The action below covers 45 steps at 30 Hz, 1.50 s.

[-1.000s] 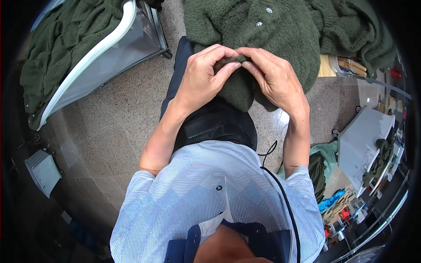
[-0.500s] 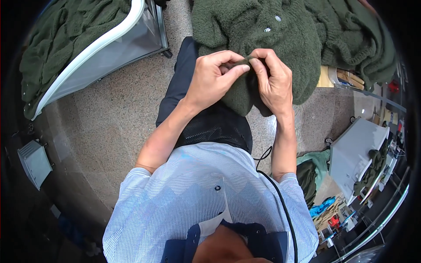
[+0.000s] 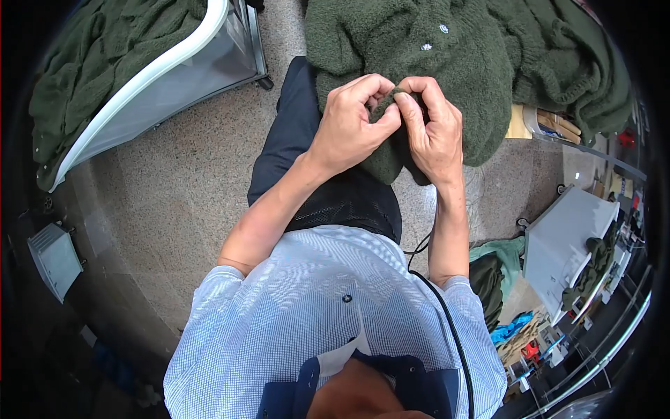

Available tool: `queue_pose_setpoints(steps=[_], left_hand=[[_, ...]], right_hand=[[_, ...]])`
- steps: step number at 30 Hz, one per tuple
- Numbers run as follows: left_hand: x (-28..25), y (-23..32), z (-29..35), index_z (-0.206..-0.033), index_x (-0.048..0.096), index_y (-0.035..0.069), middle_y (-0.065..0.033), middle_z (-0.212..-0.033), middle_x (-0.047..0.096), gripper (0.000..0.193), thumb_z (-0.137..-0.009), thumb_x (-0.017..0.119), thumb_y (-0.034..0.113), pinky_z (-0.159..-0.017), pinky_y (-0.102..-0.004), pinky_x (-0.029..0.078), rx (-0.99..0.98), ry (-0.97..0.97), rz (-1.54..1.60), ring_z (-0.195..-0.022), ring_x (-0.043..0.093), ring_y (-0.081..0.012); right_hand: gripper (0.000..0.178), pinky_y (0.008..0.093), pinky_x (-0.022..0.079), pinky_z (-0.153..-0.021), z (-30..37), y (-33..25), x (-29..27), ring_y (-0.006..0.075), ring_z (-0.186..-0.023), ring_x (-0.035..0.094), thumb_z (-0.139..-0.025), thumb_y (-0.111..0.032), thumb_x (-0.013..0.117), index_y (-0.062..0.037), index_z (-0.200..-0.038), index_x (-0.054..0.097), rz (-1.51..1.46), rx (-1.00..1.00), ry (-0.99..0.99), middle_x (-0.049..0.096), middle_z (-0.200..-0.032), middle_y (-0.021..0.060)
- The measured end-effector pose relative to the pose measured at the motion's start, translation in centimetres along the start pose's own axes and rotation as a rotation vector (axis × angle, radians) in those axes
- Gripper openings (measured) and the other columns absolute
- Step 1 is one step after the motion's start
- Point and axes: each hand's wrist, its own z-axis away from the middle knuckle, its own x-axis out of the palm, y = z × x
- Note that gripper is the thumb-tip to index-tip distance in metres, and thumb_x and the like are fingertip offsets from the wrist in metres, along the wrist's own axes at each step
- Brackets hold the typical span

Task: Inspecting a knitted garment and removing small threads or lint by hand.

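Observation:
A dark green fleecy garment (image 3: 467,91) spreads from the top of the view down over the front of my lap. Two small pale round fasteners, perhaps snaps or buttons, show on its upper part. My left hand (image 3: 349,129) is closed, thumb and forefinger pinching a small fold of the fabric. Beside it, my right hand (image 3: 434,133) pinches the same fold, its thumb and forefinger meeting the left ones. The exact detail between the fingertips is hidden.
On the left stands a grey-white cart (image 3: 174,87) with a curved white rim, heaped with similar green cloth (image 3: 105,63). At right, another wheeled grey bin (image 3: 562,237) stands near piled cloth (image 3: 506,262). A black cable (image 3: 447,318) runs down my shirt.
My left hand has shifted slightly right and its fingers are more curled, with a bit more cloth bunched up between the two hands. The right hand has barely moved.

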Motion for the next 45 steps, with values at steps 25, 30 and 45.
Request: queue_pose_setpoints(steps=[25,30,45], left_hand=[[0.1,-0.8,0.6,-0.114,0.071,0.000,0.0061,-0.102,0.061,0.019,-0.101,0.084,0.005,-0.074,-0.0192,0.050,-0.221,-0.074,0.515,-0.095,0.053,-0.0023],[0.6,-0.4,0.9,-0.114,0.071,-0.001,0.0027,-0.103,0.065,0.018,-0.102,0.082,0.006,-0.081,-0.0247,0.058,-0.146,-0.061,0.401,-0.100,0.059,-0.0050],[0.9,0.8,1.6,-0.112,0.071,-0.003,-0.0065,-0.105,0.074,0.017,-0.098,0.079,0.004,-0.083,-0.0292,0.061,-0.099,0.001,0.141,-0.097,0.072,-0.0126]], right_hand=[[0.016,0.0147,0.039,-0.073,2.5,0.7,-0.5,-0.0020,-0.083,0.048,-0.101,0.002,0.082,-0.0031,-0.111,0.071,-0.559,0.280,0.182,0.063,-0.101,-0.0071],[0.014,0.0172,0.051,-0.078,3.5,0.5,-1.2,0.0005,-0.087,0.064,-0.101,0.002,0.081,-0.0001,-0.113,0.075,-0.662,0.399,0.129,0.073,-0.100,-0.0024],[0.024,0.0210,0.056,-0.089,4.2,-1.0,-1.0,0.0052,-0.097,0.070,-0.098,0.008,0.081,0.0042,-0.121,0.076,-0.654,0.369,0.200,0.076,-0.111,0.0030]])
